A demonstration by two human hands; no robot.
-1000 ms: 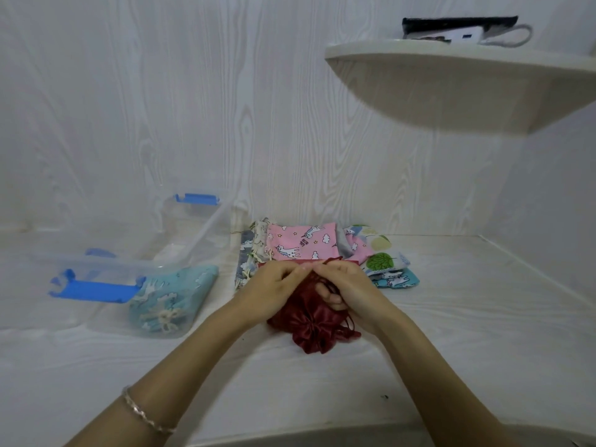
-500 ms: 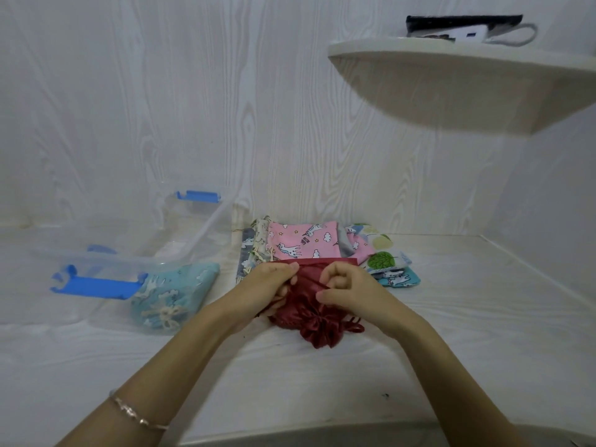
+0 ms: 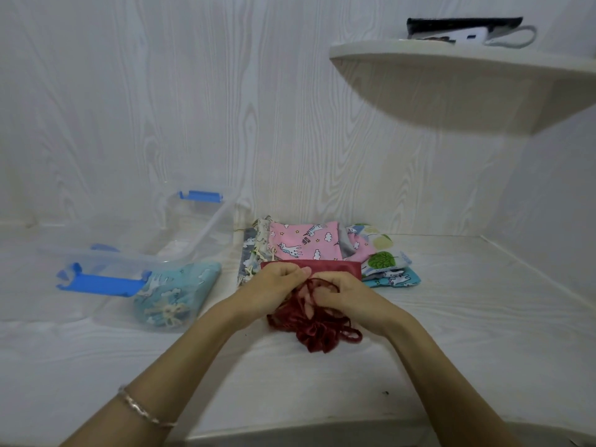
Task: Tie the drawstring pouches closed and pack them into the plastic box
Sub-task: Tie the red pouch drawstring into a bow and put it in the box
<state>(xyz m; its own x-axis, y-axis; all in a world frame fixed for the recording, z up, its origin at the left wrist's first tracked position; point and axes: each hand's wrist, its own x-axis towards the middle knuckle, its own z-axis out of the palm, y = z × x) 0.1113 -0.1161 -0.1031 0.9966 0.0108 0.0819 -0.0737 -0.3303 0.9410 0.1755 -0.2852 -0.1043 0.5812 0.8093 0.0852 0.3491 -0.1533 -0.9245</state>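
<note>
The dark red pouch [image 3: 314, 332] is laid on the white surface [image 3: 467, 333] directly under both hands, its gathered mouth turned toward the person. Its drawstring [image 3: 324, 283] is pinched in the curled fingers of the left hand [image 3: 274, 290] and is wound about the curled fingers of the right hand [image 3: 353, 301]. Just beyond the grip, a pile of printed pouches [image 3: 304, 245] is stacked. Left of the grip, the clear plastic box [image 3: 200, 225] is set, a light-blue pouch [image 3: 175, 290] being seen inside its nearest corner.
</note>
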